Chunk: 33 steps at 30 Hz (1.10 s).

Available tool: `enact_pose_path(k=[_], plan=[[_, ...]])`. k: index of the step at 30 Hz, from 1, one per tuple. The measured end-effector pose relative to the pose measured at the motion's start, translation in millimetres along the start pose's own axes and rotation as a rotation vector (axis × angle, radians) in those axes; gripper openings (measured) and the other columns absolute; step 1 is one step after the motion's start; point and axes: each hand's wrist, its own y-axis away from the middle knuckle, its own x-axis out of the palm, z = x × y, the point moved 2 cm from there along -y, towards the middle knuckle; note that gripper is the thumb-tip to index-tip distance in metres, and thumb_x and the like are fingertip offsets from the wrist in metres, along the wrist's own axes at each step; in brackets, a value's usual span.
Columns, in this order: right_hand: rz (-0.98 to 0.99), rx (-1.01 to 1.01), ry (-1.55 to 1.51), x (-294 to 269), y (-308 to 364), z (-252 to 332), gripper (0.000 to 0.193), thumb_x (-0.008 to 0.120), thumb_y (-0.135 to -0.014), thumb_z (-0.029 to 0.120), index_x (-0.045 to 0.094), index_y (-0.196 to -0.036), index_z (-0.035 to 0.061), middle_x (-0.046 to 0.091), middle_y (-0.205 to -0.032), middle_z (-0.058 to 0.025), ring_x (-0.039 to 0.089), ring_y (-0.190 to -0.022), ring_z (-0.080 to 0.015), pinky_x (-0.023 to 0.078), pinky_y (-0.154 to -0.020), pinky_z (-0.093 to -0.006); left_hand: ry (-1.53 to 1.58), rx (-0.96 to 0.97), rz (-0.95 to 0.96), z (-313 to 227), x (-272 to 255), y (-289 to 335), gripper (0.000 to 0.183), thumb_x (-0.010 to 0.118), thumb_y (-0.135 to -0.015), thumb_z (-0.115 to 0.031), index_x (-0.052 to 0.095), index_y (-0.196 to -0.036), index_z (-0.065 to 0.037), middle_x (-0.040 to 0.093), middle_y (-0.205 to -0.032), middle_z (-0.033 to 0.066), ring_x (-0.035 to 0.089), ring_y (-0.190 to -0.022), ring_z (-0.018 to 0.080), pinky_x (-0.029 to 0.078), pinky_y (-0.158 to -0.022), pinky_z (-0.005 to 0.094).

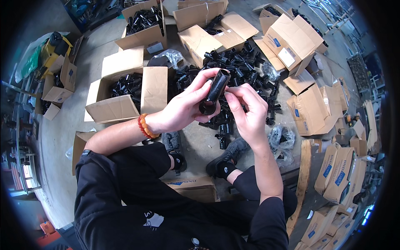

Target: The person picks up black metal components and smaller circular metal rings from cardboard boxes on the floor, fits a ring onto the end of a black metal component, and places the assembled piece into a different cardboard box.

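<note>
A glossy black tube-shaped part [216, 87] with an open upper end is held up in front of me, tilted. My left hand [187, 99] is wrapped round it from the left, fingers behind and thumb along its side. On the tube's right side, my right hand [248, 109] is closed in a pinch, thumb against forefinger. Its fingertips are at the tube's edge; whatever they pinch is too small to make out. Below and beyond my hands, a large pile of similar black parts [246, 68] lies on the floor.
An open carton [118, 109] of black parts stands left of the pile. More open cartons [233, 31] are behind it, and one carton [312, 110] lies at right. Clear plastic bags [281, 141] lie by my foot. Stacked cartons [335, 173] and a wooden beam [301, 187] are at lower right.
</note>
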Motion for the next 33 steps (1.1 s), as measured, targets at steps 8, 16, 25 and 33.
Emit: enact_pose_path(k=[8, 16, 25, 33], plan=[[0.025, 0.121, -0.216, 3, 3, -8, 0.016, 0.069, -0.087, 0.008, 0.067, -0.099, -0.0034, 0.058, -0.077, -0.0024, 0.054, -0.063, -0.0051, 0.042, -0.054, -0.0206, 0.006, 0.045, -0.069, -4, 4, -2, 0.047, 0.037, -0.103, -0.039, 0.024, -0.144, -0.019, 0.048, -0.13, 0.0046, 0.05, -0.068, 0.0121, 0.03, -0.047, 0.0215], [0.081, 0.307, -0.423, 5, 9, -11, 0.016, 0.064, -0.093, 0.011, 0.067, -0.095, -0.0046, 0.058, -0.081, 0.0005, 0.052, -0.067, -0.0024, 0.04, -0.056, -0.0186, -0.045, 0.089, -0.046, -4, 4, -2, 0.047, 0.038, -0.103, -0.039, 0.025, -0.143, -0.019, 0.048, -0.126, 0.0078, 0.049, -0.07, 0.0111, 0.03, -0.046, 0.0203], [0.122, 0.35, -0.644, 11, 9, -8, 0.015, 0.06, -0.096, 0.01, 0.061, -0.102, -0.0028, 0.062, -0.087, -0.0017, 0.057, -0.077, -0.006, 0.047, -0.069, -0.0204, -0.026, 0.067, -0.026, -6, 2, -1, 0.047, 0.037, -0.103, -0.039, 0.025, -0.145, -0.022, 0.049, -0.129, 0.0047, 0.047, -0.071, 0.0119, 0.032, -0.05, 0.0222], [0.008, 0.272, -0.739, 20, 13, -18, 0.014, 0.063, -0.093, 0.008, 0.059, -0.104, 0.0003, 0.064, -0.091, -0.0024, 0.055, -0.075, -0.0038, 0.045, -0.067, -0.02, 0.328, -0.108, 0.067, -6, 1, 2, 0.041, 0.036, -0.104, -0.036, 0.027, -0.144, -0.031, 0.05, -0.125, -0.0027, 0.045, -0.076, 0.0145, 0.032, -0.057, 0.0237]])
